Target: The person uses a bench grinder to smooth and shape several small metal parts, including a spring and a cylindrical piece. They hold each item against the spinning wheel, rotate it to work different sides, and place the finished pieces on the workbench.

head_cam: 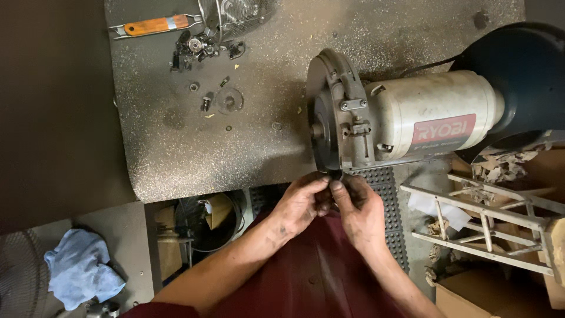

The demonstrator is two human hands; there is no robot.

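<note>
Head view, looking straight down at a speckled grey workbench (176, 147). Both hands meet at the bench's near edge, just below the bench grinder (406, 121). Left hand (301, 203) and right hand (360, 209) touch each other, fingertips pressed together, pinching a small dark part (333, 175) between them; too small and shadowed to tell what kind. That part sits right at the lower rim of the grinder's dark wheel guard (329, 112), touching or nearly so, can't tell which. Both hands are grimy, forearms bare, dark red clothing below them.

Grinder lies across the bench: off-white motor housing with a red label, guard end toward the left, dark blue round cover (518, 65) at the far right. Black cord runs behind it.

Upper left of the bench: orange-handled tool (154, 25) lying flat, wire mesh basket (232, 15) beside it, a cluster of small dark hardware (197, 46) just below, and a round washer-like disc (229, 100) with a bolt near it, well apart from the hands.

Off the bench: blue rag (79, 268) lower left, black bucket (212, 221) under the bench edge, studded black rubber mat (388, 200) under the right hand, metal frame rack (488, 221) on the right over cardboard and paper scraps.
</note>
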